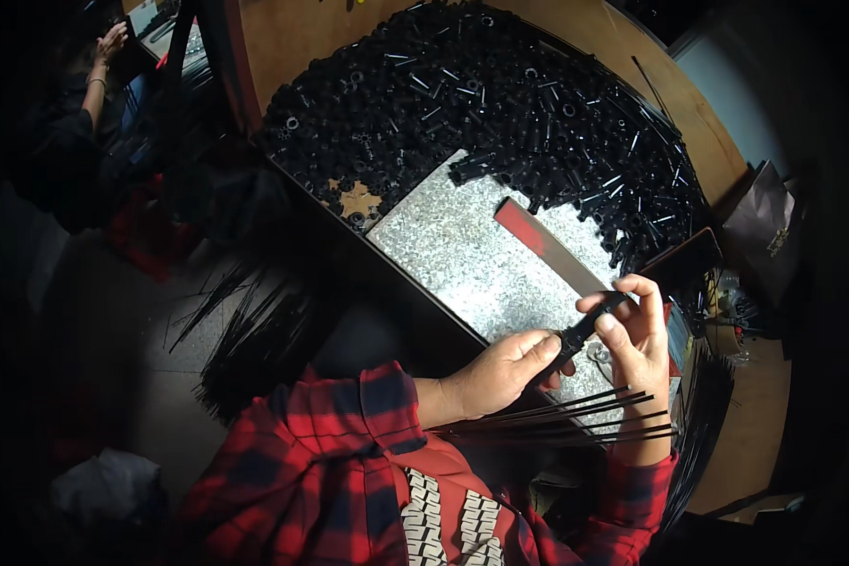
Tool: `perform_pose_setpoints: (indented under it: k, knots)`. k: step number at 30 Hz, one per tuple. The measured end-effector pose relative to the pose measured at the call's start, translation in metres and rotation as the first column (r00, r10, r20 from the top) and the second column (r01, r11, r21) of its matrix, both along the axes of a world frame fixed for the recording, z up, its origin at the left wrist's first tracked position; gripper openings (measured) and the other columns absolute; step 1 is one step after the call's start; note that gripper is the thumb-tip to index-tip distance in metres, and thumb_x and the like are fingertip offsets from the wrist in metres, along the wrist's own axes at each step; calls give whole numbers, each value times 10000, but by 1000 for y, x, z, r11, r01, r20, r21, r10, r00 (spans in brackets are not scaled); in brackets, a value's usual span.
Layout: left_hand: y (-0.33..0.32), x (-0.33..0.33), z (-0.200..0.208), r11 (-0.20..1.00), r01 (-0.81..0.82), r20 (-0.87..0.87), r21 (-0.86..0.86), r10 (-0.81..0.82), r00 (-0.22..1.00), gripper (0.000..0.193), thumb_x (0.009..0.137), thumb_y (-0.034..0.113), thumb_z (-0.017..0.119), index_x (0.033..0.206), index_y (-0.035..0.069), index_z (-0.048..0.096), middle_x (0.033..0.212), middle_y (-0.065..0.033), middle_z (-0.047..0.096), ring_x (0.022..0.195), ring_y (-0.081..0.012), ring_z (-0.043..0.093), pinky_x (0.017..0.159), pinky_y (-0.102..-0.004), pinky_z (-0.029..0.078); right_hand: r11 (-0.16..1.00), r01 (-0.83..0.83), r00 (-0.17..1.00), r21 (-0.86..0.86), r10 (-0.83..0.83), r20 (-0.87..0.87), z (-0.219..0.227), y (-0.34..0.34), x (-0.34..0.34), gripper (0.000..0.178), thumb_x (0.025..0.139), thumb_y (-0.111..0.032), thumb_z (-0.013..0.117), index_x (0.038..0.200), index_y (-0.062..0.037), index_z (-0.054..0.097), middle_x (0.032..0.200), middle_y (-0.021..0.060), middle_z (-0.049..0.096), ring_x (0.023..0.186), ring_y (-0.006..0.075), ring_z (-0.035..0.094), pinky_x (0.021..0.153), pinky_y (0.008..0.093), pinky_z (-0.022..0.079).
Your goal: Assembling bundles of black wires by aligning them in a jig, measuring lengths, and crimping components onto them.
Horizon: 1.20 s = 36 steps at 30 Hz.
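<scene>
Both of my hands are closed on a dark tube-shaped piece, held tilted above the near edge of a speckled grey board. My left hand grips its lower end, thumb on top. At the upper end, my right hand pinches the piece between thumb and fingers. Several thin black rods stretch across in front of my right wrist. A flat bar with a red end lies on the board just beyond my hands.
A large heap of small black cylindrical parts covers the far side of the table. Bundles of thin black rods stand at the left. A dark bag is at the right. Another person's hand shows at the far left.
</scene>
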State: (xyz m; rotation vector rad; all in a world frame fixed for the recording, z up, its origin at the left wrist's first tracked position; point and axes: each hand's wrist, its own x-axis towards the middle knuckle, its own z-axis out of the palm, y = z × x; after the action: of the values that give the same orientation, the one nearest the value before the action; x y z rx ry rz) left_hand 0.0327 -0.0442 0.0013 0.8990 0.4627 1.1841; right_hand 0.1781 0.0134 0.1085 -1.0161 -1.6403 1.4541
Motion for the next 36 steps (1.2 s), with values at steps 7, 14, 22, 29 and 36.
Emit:
perform_pose_setpoints:
  k: [7,14,22,29,36]
  knots:
    - [-2,-6,7,999,13,-57,37,-11,998,408,1045,335,323,1071,11,569,931,-19,590,839,-94,549,818,-260,460,987,72,996,147,-79,42,2,-6,-10,386,856,59,623,1156,-54,408,1019,103,595,924,157,591,838,288,496]
    - [-5,-3,5,999,-43,-130,32,47,990,421,1045,340,324,1070,9,583,877,0,572,816,-79,518,786,-249,441,952,17,983,306,-72,171,1,-6,-15,351,876,50,596,1155,-55,410,1036,108,575,925,165,579,846,293,485]
    - [-2,-4,-1,995,-85,-138,46,91,986,443,1043,362,325,1083,4,582,865,1,564,800,-73,505,763,-246,438,953,-40,976,302,-27,216,-3,-3,-19,363,845,84,628,1115,-53,428,998,87,580,918,129,565,815,252,475]
    - [0,-6,5,993,-102,-138,63,110,984,436,1044,353,328,1056,-1,582,858,-1,560,788,-74,505,753,-245,438,952,100,985,290,-135,105,-9,-4,-20,340,825,72,663,1063,-39,447,969,68,598,881,108,558,794,243,488]
    - [1,-8,2,999,-42,-42,26,43,998,402,1045,320,335,1080,3,579,918,-17,599,807,-80,542,776,-247,464,966,118,991,232,-128,29,-14,-3,-15,358,828,50,670,1084,-75,452,978,71,617,871,114,583,795,242,481]
